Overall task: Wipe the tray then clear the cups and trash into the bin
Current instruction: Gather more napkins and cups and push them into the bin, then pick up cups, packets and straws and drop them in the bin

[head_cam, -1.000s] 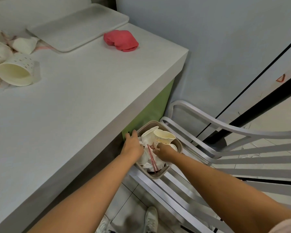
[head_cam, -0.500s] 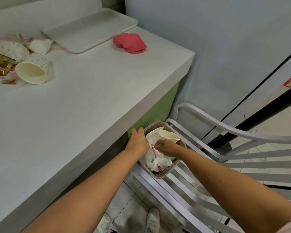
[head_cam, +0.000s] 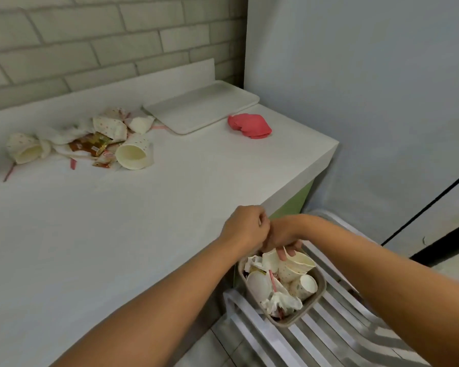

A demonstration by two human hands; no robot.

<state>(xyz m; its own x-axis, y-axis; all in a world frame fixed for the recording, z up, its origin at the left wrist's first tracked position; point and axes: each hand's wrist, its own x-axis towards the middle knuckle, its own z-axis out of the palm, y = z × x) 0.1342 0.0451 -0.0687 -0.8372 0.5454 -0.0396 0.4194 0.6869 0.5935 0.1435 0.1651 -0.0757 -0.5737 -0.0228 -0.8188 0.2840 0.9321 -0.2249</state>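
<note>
A brown bin (head_cam: 320, 290) stands on a slatted chair beside the counter, full of paper cups, crumpled tissue and red straws. My right hand (head_cam: 285, 235) reaches over its far rim, with bent fingers hooked on a dotted paper cup (head_cam: 289, 268) at the top of the heap. My left hand (head_cam: 245, 229) hovers over the counter's edge just left of it, fingers curled, holding nothing I can see. The white tray (head_cam: 202, 108) lies bare at the counter's back. A red cloth (head_cam: 249, 126) sits right of it. Several cups and wrappers (head_cam: 90, 144) lie at the back left.
The white counter (head_cam: 117, 234) ends in a corner at the right, near a pale wall. A white slatted chair (head_cam: 342, 337) carries the bin below counter height. An empty cup (head_cam: 133, 154) lies on its side by the trash pile. A brick wall rises behind.
My left hand has let go of the bin's rim and risen above the counter's edge with curled fingers. The view has tilted up, so more of the counter and wall shows.
</note>
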